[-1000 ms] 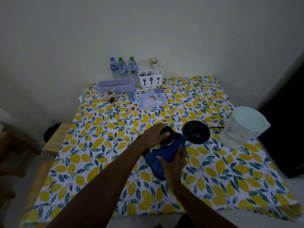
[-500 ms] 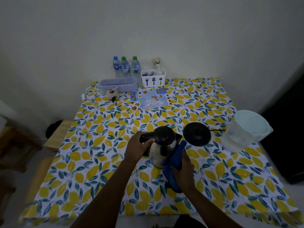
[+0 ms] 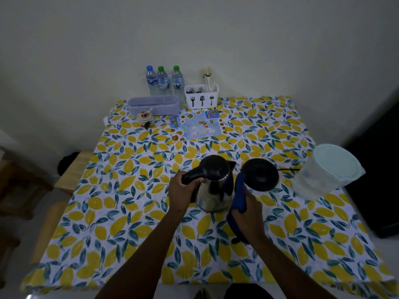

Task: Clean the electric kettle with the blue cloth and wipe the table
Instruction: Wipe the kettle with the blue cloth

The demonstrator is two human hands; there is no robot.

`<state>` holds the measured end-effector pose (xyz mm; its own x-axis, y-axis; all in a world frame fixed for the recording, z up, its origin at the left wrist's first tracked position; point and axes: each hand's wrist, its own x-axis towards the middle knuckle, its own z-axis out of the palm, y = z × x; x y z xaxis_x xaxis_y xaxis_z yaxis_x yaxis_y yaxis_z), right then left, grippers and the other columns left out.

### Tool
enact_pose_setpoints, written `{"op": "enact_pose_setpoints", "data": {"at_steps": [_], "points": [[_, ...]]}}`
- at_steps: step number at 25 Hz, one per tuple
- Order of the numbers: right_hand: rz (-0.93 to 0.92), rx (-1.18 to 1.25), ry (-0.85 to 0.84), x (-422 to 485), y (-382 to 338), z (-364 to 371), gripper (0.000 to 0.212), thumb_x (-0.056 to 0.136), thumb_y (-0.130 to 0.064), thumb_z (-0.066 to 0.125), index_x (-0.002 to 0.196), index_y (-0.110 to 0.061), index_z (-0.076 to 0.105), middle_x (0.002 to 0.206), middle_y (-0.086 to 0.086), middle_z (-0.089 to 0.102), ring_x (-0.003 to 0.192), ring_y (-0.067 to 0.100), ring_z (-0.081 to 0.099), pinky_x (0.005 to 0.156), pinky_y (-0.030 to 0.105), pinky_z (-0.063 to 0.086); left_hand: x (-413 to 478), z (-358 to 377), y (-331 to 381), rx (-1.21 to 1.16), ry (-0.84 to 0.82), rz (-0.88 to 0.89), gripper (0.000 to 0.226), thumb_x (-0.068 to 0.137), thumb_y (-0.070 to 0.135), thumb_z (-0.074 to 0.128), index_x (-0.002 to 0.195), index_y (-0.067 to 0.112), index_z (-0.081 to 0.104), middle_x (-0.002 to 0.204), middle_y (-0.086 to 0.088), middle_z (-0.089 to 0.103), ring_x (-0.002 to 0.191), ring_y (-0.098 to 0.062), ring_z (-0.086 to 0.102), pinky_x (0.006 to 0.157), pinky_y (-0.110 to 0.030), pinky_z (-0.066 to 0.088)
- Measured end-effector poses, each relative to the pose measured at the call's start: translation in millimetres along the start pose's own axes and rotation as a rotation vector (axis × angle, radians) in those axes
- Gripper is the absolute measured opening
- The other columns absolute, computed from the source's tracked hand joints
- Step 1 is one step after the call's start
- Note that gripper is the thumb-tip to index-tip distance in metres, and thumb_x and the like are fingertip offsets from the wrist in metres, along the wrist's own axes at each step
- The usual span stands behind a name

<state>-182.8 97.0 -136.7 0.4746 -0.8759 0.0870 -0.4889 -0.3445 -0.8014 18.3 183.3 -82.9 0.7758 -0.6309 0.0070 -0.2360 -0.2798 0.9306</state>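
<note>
Head view: the electric kettle (image 3: 214, 186) stands on the desk (image 3: 129, 212) near its front centre, just beside its black power base (image 3: 260, 174). The left hand (image 3: 183, 192) is clamped around the black handle and steadies the body. The right hand (image 3: 248, 209) is closed on the blue cloth (image 3: 239, 190), which is pressed against the kettle's right side. The step in hand appears to be wiping the steel body. The next move likely calls for sliding the cloth around the wall while the handle grip holds firm. The desk wipe is not yet done.
</note>
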Motion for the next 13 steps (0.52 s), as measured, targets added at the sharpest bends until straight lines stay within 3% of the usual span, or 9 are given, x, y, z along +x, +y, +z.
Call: {"op": "enact_pose_setpoints", "data": {"at_steps": [3, 5, 8, 10, 13], "points": [[-0.069, -0.035, 0.011, 14.3, 2.7, -5.3, 0.057, 0.080, -0.017, 0.057, 0.136, -0.015, 0.046, 0.079, 0.007, 0.061, 0.052, 0.006, 0.043, 0.052, 0.012, 0.027, 16.9, -0.6, 5.0, -0.017, 0.086, 0.001, 0.032, 0.077, 0.038, 0.077, 0.088, 0.016, 0.057, 0.076, -0.001, 0.060, 0.073, -0.014, 0.059, 0.061, -0.026, 0.046], [-0.079, -0.133, 0.007, 24.2, 10.5, -8.7, 0.059, 0.079, -0.024, 0.055, 0.137, -0.016, 0.043, 0.092, 0.012, 0.063, 0.058, 0.009, 0.045, 0.054, 0.017, 0.034, 30.7, 1.1, 4.7, -0.019, 0.129, -0.003, 0.034, 0.079, 0.038, 0.076, 0.087, 0.013, 0.056, 0.078, -0.011, 0.059, 0.073, -0.026, 0.058, 0.063, -0.040, 0.049], [-0.039, -0.401, -0.045, 37.4, 26.2, -9.7, 0.070, 0.078, -0.026, 0.062, 0.142, -0.018, 0.035, 0.124, 0.011, 0.055, 0.092, 0.031, 0.052, 0.074, 0.046, 0.049, 48.1, 4.0, -0.7, -0.010, 0.177, -0.016, 0.036, 0.080, 0.035, 0.075, 0.086, 0.007, 0.054, 0.078, -0.020, 0.055, 0.072, -0.035, 0.053, 0.063, -0.048, 0.046], [-0.003, -0.560, -0.136, 43.5, 33.1, -7.9, 0.071, 0.081, -0.029, 0.063, 0.144, -0.017, 0.033, 0.137, 0.012, 0.047, 0.111, 0.039, 0.045, 0.084, 0.053, 0.048, 54.7, 2.7, -7.9, -0.014, 0.197, -0.033, 0.034, 0.081, 0.036, 0.074, 0.086, 0.009, 0.054, 0.078, -0.018, 0.054, 0.072, -0.034, 0.053, 0.063, -0.047, 0.044], [0.086, -0.749, -0.415, 43.9, 44.2, 6.1, 0.074, 0.087, -0.043, 0.053, 0.149, -0.025, 0.018, 0.154, 0.010, 0.024, 0.135, 0.039, 0.024, 0.099, 0.056, 0.038, 56.3, -0.5, -15.9, -0.019, 0.212, -0.018, 0.030, 0.083, 0.039, 0.071, 0.085, 0.014, 0.053, 0.073, -0.005, 0.052, 0.068, -0.023, 0.052, 0.062, -0.037, 0.040]]}}
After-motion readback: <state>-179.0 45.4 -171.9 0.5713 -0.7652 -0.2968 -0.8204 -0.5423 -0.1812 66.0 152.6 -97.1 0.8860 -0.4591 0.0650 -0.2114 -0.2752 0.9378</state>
